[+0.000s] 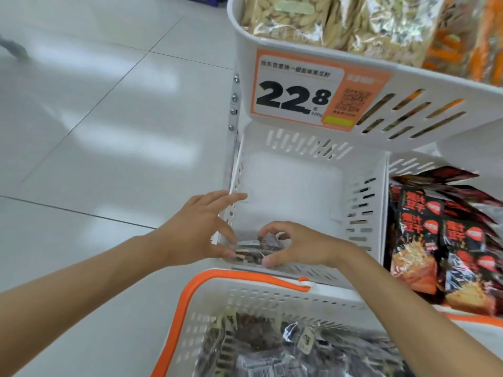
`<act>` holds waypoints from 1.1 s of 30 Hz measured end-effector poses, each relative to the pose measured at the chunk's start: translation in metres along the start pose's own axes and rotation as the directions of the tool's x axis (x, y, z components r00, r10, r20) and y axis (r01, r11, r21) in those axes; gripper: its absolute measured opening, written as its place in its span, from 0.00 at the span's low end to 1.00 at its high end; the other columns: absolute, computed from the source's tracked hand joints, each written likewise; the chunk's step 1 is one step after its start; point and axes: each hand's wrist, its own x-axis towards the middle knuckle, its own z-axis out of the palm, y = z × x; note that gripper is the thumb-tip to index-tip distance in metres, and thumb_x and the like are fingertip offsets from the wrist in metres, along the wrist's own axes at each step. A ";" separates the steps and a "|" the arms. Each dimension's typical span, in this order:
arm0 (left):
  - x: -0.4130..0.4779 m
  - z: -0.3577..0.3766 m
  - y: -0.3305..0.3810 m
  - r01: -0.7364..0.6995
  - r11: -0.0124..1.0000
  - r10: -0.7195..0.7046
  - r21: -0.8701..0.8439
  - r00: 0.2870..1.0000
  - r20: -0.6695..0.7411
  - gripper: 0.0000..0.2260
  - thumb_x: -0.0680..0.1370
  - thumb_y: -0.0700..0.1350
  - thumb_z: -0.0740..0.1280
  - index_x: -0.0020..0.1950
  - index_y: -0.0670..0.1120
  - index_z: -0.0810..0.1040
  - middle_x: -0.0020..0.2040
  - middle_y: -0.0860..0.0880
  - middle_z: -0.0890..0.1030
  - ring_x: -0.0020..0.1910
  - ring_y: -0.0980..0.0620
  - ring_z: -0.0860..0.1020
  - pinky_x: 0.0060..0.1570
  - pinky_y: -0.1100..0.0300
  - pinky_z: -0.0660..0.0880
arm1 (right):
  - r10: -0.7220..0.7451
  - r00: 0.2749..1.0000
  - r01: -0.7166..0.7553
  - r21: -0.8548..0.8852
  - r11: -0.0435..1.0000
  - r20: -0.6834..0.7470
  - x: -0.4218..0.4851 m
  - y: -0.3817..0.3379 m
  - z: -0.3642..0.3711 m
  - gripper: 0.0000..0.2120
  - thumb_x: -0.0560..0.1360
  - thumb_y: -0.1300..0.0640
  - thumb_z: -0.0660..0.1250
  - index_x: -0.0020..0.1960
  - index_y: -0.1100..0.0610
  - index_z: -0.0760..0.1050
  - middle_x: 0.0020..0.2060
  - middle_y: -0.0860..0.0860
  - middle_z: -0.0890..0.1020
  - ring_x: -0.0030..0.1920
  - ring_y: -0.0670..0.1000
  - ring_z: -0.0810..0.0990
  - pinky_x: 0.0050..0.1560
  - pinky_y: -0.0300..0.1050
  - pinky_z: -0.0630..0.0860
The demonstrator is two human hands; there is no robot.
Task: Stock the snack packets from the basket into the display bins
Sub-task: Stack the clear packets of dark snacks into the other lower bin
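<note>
A clear packet of dark seeds (pixel 255 247) lies at the near end of the lower white display bin (pixel 288 180). My left hand (pixel 201 229) holds its left end, thumb under it and fingers spread over the bin's left wall. My right hand (pixel 296 244) grips its right end with curled fingers. Below, the white basket with an orange rim (pixel 190 292) holds several more dark seed packets (pixel 258 338); my right forearm crosses over it.
An upper white bin (pixel 272 47) with pale seed bags and a 22.8 price tag (pixel 299 93) overhangs the lower bin's far end. To the right, a neighbouring bin holds black-and-orange snack bags (pixel 435 240). White tiled floor (pixel 95 131) lies to the left.
</note>
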 end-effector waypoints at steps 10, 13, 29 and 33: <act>-0.027 -0.052 0.045 0.245 0.876 -0.308 -0.415 0.947 -0.091 0.05 0.75 0.45 0.73 0.50 0.51 0.84 0.47 0.57 0.83 0.43 0.63 0.80 0.44 0.72 0.72 | -0.109 0.799 0.177 0.058 0.982 -0.591 -0.092 -0.017 0.006 0.16 0.73 0.53 0.74 0.59 0.47 0.74 0.53 0.45 0.76 0.48 0.45 0.78 0.44 0.35 0.72; -0.044 -0.054 0.091 0.241 0.843 -0.350 -0.482 0.925 -0.149 0.02 0.75 0.43 0.73 0.47 0.49 0.83 0.45 0.51 0.84 0.38 0.61 0.78 0.37 0.76 0.69 | -0.144 0.657 0.275 0.057 0.960 -0.740 -0.140 -0.019 0.033 0.09 0.75 0.59 0.72 0.52 0.50 0.76 0.45 0.47 0.79 0.36 0.40 0.75 0.38 0.31 0.71; -0.193 0.079 0.210 0.368 0.425 -0.533 -0.827 0.840 0.100 0.07 0.78 0.36 0.69 0.49 0.48 0.80 0.45 0.49 0.80 0.38 0.60 0.78 0.35 0.71 0.73 | 0.538 0.809 -0.521 0.135 0.843 -0.237 -0.188 0.154 0.200 0.59 0.67 0.43 0.78 0.80 0.51 0.39 0.80 0.55 0.46 0.78 0.61 0.54 0.73 0.58 0.64; -0.193 0.080 0.213 0.383 0.405 -0.548 -0.830 0.828 0.115 0.10 0.78 0.38 0.69 0.48 0.55 0.78 0.49 0.51 0.80 0.46 0.53 0.78 0.44 0.64 0.75 | 0.463 0.856 -0.432 0.175 0.885 -0.231 -0.206 0.138 0.181 0.26 0.72 0.54 0.76 0.63 0.64 0.71 0.67 0.65 0.71 0.59 0.58 0.75 0.57 0.48 0.72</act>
